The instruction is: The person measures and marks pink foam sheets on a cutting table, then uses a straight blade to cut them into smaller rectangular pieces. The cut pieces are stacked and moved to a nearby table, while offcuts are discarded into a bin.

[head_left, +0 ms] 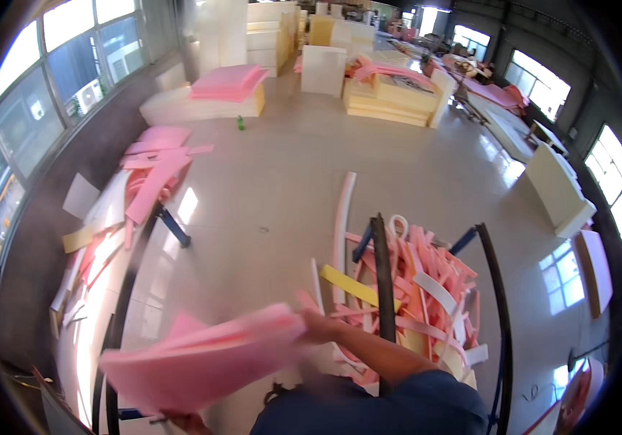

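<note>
Above the grey workshop floor (282, 159), my right hand (318, 327) clamps the right end of the pink foam sheets (206, 362) and my left hand (189, 422) their near edge, presumably because two-point support limits sagging.

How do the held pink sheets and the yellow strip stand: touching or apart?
Apart. The head view shows grey floor between the pink sheets and the yellow strip.

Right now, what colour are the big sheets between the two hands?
Pink; the sheets show best in the head view, slightly blurred.
</note>
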A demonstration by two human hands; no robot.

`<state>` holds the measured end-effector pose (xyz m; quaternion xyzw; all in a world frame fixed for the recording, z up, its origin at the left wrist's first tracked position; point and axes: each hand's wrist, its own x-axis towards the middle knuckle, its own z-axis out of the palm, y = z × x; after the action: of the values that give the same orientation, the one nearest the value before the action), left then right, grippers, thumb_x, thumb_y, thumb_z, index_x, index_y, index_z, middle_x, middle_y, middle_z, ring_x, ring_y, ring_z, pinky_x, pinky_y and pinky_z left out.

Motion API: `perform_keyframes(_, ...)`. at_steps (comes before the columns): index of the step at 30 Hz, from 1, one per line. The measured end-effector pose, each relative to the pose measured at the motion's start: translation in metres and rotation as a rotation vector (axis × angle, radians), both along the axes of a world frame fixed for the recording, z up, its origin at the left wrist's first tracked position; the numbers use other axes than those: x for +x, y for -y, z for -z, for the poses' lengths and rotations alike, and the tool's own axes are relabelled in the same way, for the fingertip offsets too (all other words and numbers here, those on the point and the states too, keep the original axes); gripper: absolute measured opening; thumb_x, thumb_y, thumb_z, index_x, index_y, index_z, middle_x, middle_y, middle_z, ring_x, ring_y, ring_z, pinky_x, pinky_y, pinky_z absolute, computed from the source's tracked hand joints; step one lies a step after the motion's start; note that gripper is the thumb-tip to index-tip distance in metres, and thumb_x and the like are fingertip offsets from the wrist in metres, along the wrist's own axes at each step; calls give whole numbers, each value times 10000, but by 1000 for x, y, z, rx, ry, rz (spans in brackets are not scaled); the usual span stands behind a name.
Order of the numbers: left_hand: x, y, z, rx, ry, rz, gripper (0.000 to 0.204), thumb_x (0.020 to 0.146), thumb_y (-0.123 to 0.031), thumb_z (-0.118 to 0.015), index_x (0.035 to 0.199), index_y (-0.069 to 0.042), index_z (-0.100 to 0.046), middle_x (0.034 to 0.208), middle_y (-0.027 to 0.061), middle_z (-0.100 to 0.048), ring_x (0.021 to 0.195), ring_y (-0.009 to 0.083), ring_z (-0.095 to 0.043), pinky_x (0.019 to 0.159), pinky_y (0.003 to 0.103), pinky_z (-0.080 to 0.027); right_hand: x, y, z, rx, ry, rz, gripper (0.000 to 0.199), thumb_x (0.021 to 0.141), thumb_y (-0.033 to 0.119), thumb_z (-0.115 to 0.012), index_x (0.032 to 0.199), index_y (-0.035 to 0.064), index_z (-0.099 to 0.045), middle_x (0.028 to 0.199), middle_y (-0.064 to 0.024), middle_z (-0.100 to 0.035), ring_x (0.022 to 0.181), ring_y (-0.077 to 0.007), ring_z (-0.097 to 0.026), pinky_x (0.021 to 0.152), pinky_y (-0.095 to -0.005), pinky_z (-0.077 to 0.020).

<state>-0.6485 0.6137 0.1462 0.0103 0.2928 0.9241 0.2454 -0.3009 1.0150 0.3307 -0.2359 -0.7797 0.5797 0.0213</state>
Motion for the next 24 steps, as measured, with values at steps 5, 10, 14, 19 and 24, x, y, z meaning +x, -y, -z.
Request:
perform_keyframes(5, -57, -180, -8, 96, -252, 326, 665, 994, -555, -434, 1476, -102, -360, 1392, 58, -503, 1174, 211, -504, 1065, 467, -399, 58, -103, 0, 25, -398, 226, 560, 731, 55, -837, 1238, 45, -599, 1147, -80, -676, 1067, -166, -607, 939, -345, -494)
perform_keyframes(10, -84, -362, -42, -26, -187, 283, 661, 998, -567, -413, 1455, -90, -383, 1183, 22, -600, 800, 103, -541, 1021, 412, -438, 39, -209, -5, -80, -449, 333, 512, 748, 52, -832, 1210, 25, -612, 1113, -54, -689, 1021, -115, -593, 915, -318, -492)
perform_keyframes(14, -118, -515, -41, 238, -186, 485, 668, 992, -540, -461, 1478, -93, -352, 1069, -1, -625, 728, 83, -525, 953, 353, -483, 12, -323, 29, -123, -425, 412, 461, 706, 27, -847, 1130, 9, -664, 1044, -52, -697, 934, -131, -619, 839, -327, -528)
perform_keyframes(19, -149, -722, 19, 317, -93, 686, 605, 973, -432, -562, 1434, -68, -417, 1233, 39, -610, 978, 169, -549, 906, 340, -463, 9, -448, -17, -63, -521, 678, 664, 672, 29, -858, 1272, 10, -575, 1155, -77, -658, 1041, -174, -623, 884, -343, -539)
perform_keyframes(24, -101, -926, -22, -109, -13, 602, 694, 913, -509, -617, 1411, -54, -455, 1364, 69, -575, 1261, 269, -508, 1123, 468, -349, 34, -552, -27, -96, -538, 931, 643, 634, -57, -821, 1230, 5, -587, 1165, -82, -644, 1061, -197, -621, 883, -365, -550)
